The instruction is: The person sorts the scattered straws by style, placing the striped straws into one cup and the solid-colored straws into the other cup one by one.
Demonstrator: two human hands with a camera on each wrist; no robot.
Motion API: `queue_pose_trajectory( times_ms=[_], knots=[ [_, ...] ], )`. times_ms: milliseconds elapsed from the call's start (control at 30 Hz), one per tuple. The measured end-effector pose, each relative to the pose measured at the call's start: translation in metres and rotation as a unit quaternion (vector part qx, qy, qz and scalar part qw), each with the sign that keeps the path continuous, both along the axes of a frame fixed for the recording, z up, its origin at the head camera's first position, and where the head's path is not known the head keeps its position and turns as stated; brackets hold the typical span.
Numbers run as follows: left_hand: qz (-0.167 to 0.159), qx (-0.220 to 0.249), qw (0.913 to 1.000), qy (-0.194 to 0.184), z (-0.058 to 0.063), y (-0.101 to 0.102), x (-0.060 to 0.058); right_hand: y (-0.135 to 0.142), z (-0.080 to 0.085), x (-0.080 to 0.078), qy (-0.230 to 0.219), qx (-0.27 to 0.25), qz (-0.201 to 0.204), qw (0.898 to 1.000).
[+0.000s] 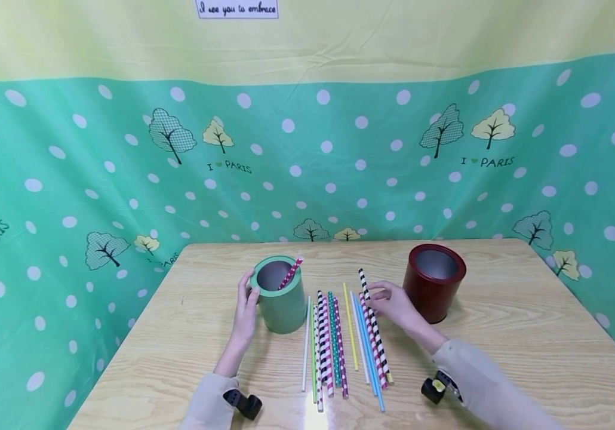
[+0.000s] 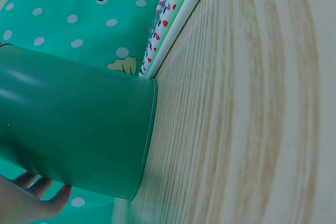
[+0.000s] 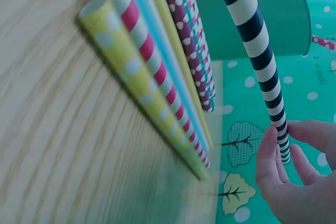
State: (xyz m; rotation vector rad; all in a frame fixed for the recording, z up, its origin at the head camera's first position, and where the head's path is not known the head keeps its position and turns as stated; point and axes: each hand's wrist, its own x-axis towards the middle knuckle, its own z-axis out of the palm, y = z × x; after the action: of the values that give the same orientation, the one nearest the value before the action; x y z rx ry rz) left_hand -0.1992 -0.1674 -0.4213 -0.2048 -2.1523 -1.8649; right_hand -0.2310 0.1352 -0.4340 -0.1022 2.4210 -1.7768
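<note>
A green can (image 1: 285, 310) stands upright at the left, with a magenta dotted paper straw (image 1: 290, 273) leaning in it. My left hand (image 1: 245, 310) touches this can's left side near the rim; in the left wrist view its fingertips rest against the wall. My right hand (image 1: 393, 303) pinches a black-and-white striped paper straw (image 3: 260, 51) near its far end, between thumb and fingers. That straw is tilted over the right group of straws, its pinched end raised. Beneath it lie a yellow dotted straw (image 3: 134, 72) and a pink-and-white striped straw (image 3: 149, 51).
Several more straws lie side by side between the cans, among them a light green straw (image 1: 313, 358), a purple dotted straw (image 1: 341, 352), a thin yellow straw (image 1: 350, 328) and a blue straw (image 1: 366, 346). A dark red can (image 1: 431, 295) stands at the right on the wooden table (image 1: 178, 334).
</note>
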Motion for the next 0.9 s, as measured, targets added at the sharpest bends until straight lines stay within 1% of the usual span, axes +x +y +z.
queue_pose_trajectory(
  times_ms=[100,333,400,500,700,800,900],
  knots=[
    [0.000,-0.002,1.0000,0.000,-0.002,-0.001,-0.002,-0.005,0.003,0.000,-0.004,-0.011,-0.007,1.000],
    [-0.006,0.005,1.0000,-0.003,-0.020,-0.008,-0.013,-0.017,0.011,0.003,-0.010,-0.028,-0.027,0.999],
    [-0.008,0.005,1.0000,-0.001,-0.021,-0.009,-0.014,-0.020,0.014,0.003,-0.010,-0.030,-0.032,0.999],
    [-0.007,0.005,1.0000,0.000,-0.018,-0.007,-0.011,-0.025,0.018,0.004,-0.007,-0.041,-0.036,0.998],
    [0.005,-0.001,1.0000,-0.001,-0.001,0.001,0.000,-0.035,0.025,0.005,0.010,-0.080,-0.030,0.996],
    [0.006,-0.002,1.0000,-0.004,0.001,0.001,0.001,-0.039,0.029,0.006,0.015,-0.103,-0.028,0.994],
    [0.005,0.000,1.0000,-0.004,0.000,0.000,0.001,-0.042,0.034,0.006,0.013,-0.125,-0.032,0.992]
  ],
)
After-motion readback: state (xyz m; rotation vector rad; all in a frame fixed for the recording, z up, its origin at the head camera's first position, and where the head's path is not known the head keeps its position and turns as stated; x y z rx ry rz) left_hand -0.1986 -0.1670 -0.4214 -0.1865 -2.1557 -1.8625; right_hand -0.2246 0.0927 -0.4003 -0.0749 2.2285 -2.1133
